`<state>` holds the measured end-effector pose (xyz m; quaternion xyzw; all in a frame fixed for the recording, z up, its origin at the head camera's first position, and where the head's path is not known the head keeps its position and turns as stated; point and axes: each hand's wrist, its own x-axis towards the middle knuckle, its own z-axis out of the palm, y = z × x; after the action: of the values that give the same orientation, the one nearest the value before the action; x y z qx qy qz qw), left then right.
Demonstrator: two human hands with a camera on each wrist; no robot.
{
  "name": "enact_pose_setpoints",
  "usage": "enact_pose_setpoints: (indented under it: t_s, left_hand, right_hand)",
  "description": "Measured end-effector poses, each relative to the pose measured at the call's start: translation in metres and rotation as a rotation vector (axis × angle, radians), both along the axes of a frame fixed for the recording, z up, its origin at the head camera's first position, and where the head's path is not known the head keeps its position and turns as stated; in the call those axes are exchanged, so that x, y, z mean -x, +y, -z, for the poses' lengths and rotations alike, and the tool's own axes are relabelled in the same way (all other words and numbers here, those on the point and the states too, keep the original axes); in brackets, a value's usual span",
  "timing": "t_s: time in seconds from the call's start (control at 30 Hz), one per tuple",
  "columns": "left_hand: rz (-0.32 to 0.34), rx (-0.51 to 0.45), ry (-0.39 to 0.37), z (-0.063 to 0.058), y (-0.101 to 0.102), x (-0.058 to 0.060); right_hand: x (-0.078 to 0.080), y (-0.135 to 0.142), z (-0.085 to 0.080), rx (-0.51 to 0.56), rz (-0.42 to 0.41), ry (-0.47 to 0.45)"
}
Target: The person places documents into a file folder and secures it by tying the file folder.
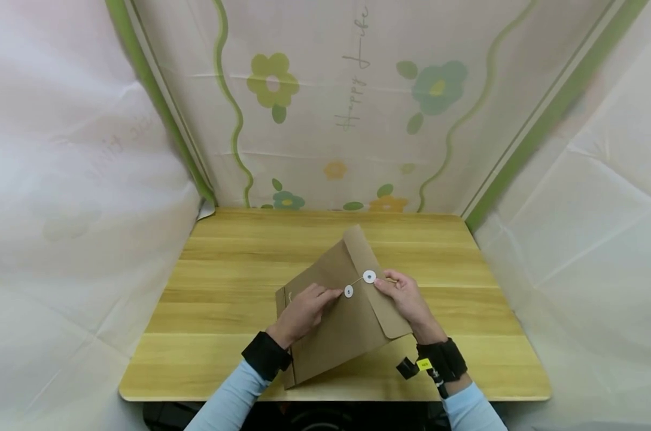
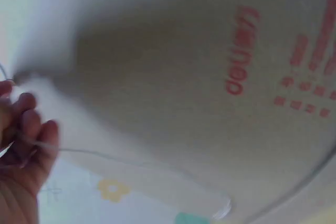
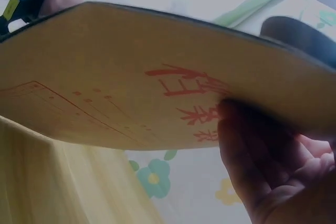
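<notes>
A brown kraft paper document envelope is held tilted above the table, its flap folded over the body. Two white round buttons sit on it: a lower button on the body and an upper button on the flap, with a thin string stretched between them. My left hand lies over the body with fingertips right at the lower button; its curled fingers pinch the string in the left wrist view. My right hand grips the flap side, thumb by the upper button, fingers against the red-printed underside.
The wooden table lies beneath, its front edge close to the person. A floral curtain stands behind it, with pale sheets at both sides. A black strap with a small dangling piece wraps the right wrist.
</notes>
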<state>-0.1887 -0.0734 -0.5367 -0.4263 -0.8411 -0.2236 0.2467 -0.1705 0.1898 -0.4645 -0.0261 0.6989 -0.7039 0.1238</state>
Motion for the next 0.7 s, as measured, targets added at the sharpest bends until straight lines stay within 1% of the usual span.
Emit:
enact_pose_setpoints:
  t_s: [0.1,0.2,0.27,0.33,0.4,0.47,0.53,0.7]
  left_hand:
    - [-0.02,0.09,-0.034,-0.005,0.0,-0.004]
    - [-0.034,0.148,-0.02,-0.012,0.003,-0.007]
    - [-0.038,0.164,-0.019,-0.014,0.005,-0.008]
    - [-0.037,0.157,-0.029,-0.015,0.008,-0.009]
    - [-0.031,0.127,-0.058,-0.014,0.01,-0.01]
    - [-0.025,0.085,-0.086,-0.012,0.011,-0.009]
    - [-0.024,0.037,-0.094,-0.011,0.012,-0.009]
    - [-0.017,-0.054,-0.058,-0.01,0.016,-0.008]
  right_hand:
    - [0.002,0.003,0.001,-0.009,0.05,-0.031]
    - [0.004,0.005,0.002,0.009,0.081,-0.06]
    - [0.005,0.005,0.003,0.029,0.075,-0.076]
    - [0.005,0.005,0.003,0.085,0.04,-0.087]
    - [0.004,0.005,0.003,0.165,-0.022,-0.096]
    - [0.003,0.005,0.002,0.267,-0.108,-0.105]
    - [0.0,0.006,0.003,0.382,-0.2,-0.111]
    - [-0.005,0.005,0.01,0.634,-0.507,-0.06]
